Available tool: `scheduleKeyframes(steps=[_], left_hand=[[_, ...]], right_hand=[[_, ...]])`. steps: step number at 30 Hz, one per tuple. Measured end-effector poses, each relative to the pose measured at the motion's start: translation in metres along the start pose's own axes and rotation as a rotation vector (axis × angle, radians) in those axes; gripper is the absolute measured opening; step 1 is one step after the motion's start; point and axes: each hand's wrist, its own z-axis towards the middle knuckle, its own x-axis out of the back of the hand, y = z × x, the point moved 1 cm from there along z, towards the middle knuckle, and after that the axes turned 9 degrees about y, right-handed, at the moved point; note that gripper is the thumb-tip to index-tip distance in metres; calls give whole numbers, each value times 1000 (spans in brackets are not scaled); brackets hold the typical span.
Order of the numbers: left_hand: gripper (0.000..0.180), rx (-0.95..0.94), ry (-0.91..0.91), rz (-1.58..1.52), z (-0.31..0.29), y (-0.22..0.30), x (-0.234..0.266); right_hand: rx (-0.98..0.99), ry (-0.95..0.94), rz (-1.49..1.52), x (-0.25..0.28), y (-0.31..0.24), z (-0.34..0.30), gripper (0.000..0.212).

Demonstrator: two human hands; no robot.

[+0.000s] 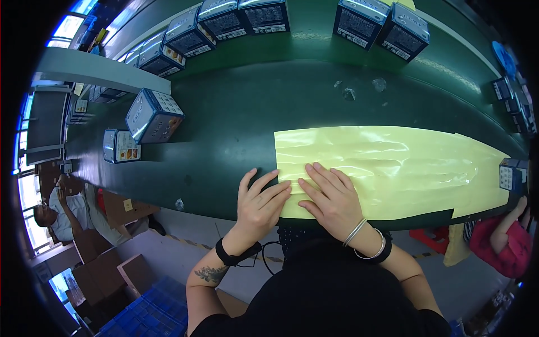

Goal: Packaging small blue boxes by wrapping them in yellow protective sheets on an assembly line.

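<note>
While the glossy yellow sheet (404,168) lies rippled across the green tabletop (230,112), its straight left edge runs right by the left hand's fingertips and its long body sweeps away to the right of both hands. Its near edge passes close to the table's rim, just in front of the wearer; beyond the fingertips there's a broad green stretch for moving, dotted with clear scraps (379,85).

And here are the hands: the right hand (334,202) palm down on the sheet, fingers spread, clenching nothing; the left hand (260,205) straddling that left edge, fingers extended, likewise unclenched. Left of them, two blue boxes (155,117) stand close together; far ahead, more boxes (227,21) line up, some cut off above.

Hard to read: the left thumb, and what's under the palms. A small box (511,175) hides part of the sheet's far right tip.
</note>
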Motion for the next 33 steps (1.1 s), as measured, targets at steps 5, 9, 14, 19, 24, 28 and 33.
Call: scheduleKeyframes(steps=[5,9,14,19,24,28,33], left_hand=[[17,-40,73,2,-2,2,1],[17,-53,85,25,-3,3,0],[17,-93,79,89,-4,5,0],[17,-31,29,64,-5,4,3],[18,93,31,23,7,6,4],[18,70,-14,45,9,3,5],[18,43,-15,0,9,1,5]], right_hand=[[-6,11,23,0,1,0,40],[-12,14,41,0,1,1,39],[-21,17,46,1,1,1,39],[-27,14,55,1,1,2,39],[-32,15,48,1,3,1,38],[-33,6,49,0,2,2,37],[-31,3,59,1,2,0,36]])
